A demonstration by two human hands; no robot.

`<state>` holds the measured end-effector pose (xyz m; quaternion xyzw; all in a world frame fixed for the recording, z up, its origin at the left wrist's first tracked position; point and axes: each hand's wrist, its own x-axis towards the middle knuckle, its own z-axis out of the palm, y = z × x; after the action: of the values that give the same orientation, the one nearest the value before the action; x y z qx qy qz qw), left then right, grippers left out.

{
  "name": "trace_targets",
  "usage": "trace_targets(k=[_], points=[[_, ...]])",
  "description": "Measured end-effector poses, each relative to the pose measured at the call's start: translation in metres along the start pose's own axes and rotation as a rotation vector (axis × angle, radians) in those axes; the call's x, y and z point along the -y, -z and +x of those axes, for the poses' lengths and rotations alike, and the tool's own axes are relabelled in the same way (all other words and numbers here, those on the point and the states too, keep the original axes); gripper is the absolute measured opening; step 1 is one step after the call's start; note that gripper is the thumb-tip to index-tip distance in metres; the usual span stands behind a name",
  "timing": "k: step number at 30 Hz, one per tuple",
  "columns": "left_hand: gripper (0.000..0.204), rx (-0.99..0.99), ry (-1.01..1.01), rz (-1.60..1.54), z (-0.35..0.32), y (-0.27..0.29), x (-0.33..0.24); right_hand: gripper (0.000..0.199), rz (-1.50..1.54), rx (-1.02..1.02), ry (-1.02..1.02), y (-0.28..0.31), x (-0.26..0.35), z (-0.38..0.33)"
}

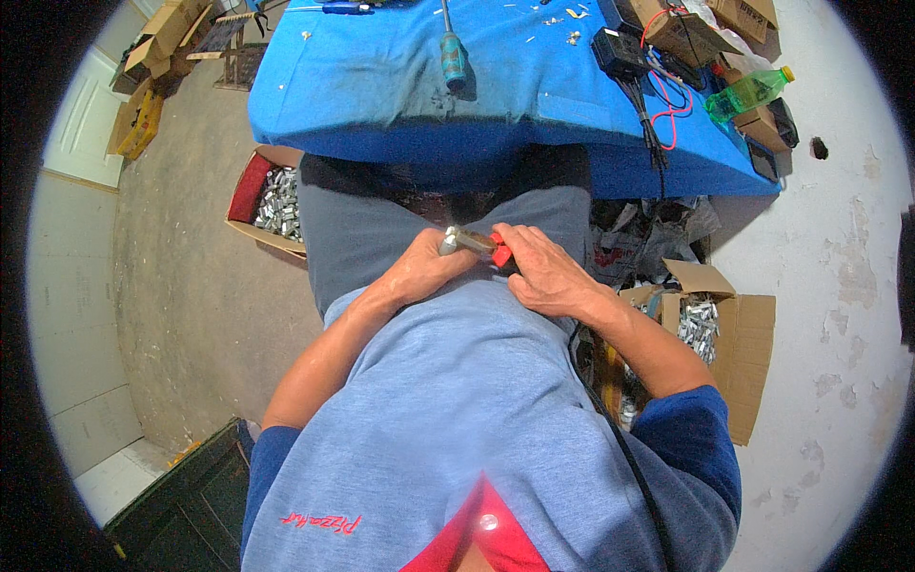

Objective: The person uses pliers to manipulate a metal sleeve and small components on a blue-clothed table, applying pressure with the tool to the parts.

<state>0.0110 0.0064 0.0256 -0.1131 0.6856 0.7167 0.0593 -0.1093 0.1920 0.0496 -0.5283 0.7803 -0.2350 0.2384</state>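
Small metal part [456, 239] is pinched in left hand [426, 269] fingers over lap; red-handled pliers [498, 251] are gripped closed by right hand [539, 270]. Risk: part slips, fingertip gets nipped, bc unsupported, off tabletop [381, 86].

The small part [451, 239] was shiny metal; the pliers [498, 251] had glossy red plastic grips — the table cover [381, 86] was matt blue cloth.

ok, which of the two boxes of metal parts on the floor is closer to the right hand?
The open box beside the right hand; the red-lined box lies left.
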Motion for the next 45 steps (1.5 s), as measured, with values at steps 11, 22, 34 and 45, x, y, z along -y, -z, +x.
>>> trace_targets(k=[11, 22, 34, 45], points=[[0.021, -0.002, 0.024, -0.002, 0.002, 0.0, 0.001, 0.046, -0.102, -0.025, 0.0, -0.002, 0.004, 0.003], [0.02, -0.057, -0.028, -0.003, 0.002, -0.003, 0.005, 0.044, 0.022, -0.038, -0.074, -0.008, 0.004, 0.002], [0.018, -0.106, -0.07, 0.057, 0.0, -0.004, 0.006, 0.051, -0.08, -0.131, -0.028, -0.013, 0.004, -0.003], [0.019, -0.111, -0.096, 0.098, 0.0, -0.005, 0.002, 0.05, -0.064, -0.126, -0.022, -0.01, 0.003, -0.004]])
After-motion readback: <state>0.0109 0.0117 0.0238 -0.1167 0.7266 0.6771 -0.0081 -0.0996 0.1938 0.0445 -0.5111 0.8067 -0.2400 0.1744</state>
